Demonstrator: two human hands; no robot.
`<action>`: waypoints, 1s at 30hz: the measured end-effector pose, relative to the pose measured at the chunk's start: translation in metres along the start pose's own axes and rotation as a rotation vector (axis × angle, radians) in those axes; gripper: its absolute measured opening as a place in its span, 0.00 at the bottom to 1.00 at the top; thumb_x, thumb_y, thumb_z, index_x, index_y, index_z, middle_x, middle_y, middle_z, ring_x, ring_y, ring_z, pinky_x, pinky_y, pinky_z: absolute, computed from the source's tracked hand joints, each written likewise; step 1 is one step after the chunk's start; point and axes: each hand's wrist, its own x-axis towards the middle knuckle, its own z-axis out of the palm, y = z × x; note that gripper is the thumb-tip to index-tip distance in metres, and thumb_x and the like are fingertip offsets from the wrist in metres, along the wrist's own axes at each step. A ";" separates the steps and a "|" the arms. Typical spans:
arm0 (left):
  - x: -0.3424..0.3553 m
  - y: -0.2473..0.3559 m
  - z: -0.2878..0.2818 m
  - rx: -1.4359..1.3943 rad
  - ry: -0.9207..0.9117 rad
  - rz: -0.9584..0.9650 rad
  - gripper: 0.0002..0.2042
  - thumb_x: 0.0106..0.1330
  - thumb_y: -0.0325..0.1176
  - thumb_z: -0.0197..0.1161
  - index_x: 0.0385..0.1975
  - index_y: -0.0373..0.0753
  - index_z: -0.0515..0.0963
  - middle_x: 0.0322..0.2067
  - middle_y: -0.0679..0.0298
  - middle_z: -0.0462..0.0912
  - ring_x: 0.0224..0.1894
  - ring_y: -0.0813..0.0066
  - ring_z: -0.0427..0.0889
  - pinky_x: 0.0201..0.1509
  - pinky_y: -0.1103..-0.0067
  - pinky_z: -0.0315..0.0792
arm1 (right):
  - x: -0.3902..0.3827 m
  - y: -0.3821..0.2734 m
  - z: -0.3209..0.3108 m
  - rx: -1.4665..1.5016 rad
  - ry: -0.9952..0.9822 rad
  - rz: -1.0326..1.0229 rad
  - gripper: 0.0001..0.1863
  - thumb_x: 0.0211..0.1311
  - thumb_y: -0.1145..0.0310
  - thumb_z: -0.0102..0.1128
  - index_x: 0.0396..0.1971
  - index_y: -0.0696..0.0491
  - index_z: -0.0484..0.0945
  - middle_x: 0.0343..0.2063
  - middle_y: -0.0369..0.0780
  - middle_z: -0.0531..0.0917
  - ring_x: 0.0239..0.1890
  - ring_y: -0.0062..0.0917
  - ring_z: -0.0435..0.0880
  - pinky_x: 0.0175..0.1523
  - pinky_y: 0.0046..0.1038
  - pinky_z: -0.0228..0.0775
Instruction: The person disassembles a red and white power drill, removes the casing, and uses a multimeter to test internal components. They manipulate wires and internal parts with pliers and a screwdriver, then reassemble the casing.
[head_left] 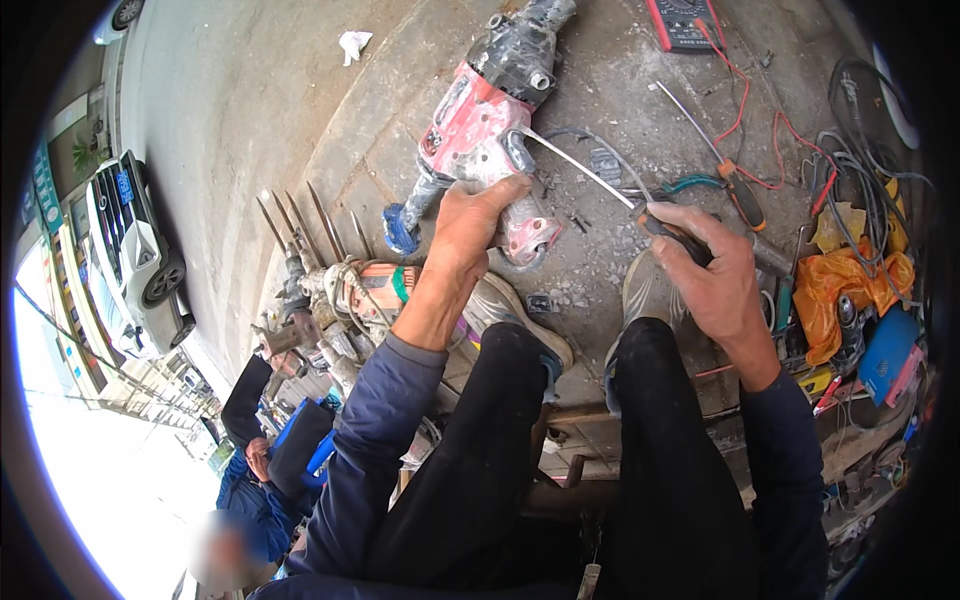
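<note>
A dusty red-and-black rotary hammer (470, 125) lies on the ground ahead of my feet. My left hand (462, 235) is closed round its rear handle, which holds the tool steady at that end. In my right hand (712, 275) is a long screwdriver (582, 168), gripped by its dark-and-orange handle. Its thin shaft points up and left, and the tip meets the hammer's housing near the handle; the exact contact spot is too small to make out. A second screwdriver (738, 185) with an orange-and-black handle lies farther right.
A red multimeter (688, 22) with test leads lies at the far right. Teal-handled pliers (690, 184), cables (860, 150) and an orange plastic bag (840, 300) are near my right hand. More power tools (340, 290) lie left of my feet. A person (255, 490) sits lower left; a parked car (135, 250) stands beyond.
</note>
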 end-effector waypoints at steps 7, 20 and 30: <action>-0.001 -0.002 0.008 0.183 -0.024 0.042 0.14 0.64 0.35 0.74 0.40 0.30 0.84 0.30 0.62 0.86 0.24 0.75 0.84 0.26 0.77 0.75 | 0.006 -0.018 -0.008 -0.419 -0.004 -0.241 0.16 0.68 0.76 0.61 0.54 0.60 0.83 0.40 0.42 0.90 0.37 0.23 0.88 0.43 0.27 0.79; 0.003 -0.004 0.010 0.329 -0.036 0.070 0.26 0.61 0.33 0.75 0.51 0.21 0.72 0.39 0.54 0.84 0.34 0.70 0.86 0.33 0.74 0.81 | 0.007 0.018 0.006 0.193 -0.083 0.112 0.14 0.70 0.73 0.60 0.53 0.60 0.80 0.36 0.38 0.87 0.36 0.24 0.84 0.42 0.33 0.78; 0.015 0.021 -0.040 0.910 -0.023 0.081 0.26 0.66 0.59 0.71 0.31 0.36 0.82 0.24 0.58 0.87 0.26 0.66 0.88 0.36 0.68 0.79 | 0.007 0.063 0.015 0.077 -0.048 0.051 0.17 0.67 0.71 0.66 0.54 0.59 0.82 0.41 0.41 0.90 0.41 0.20 0.86 0.50 0.27 0.78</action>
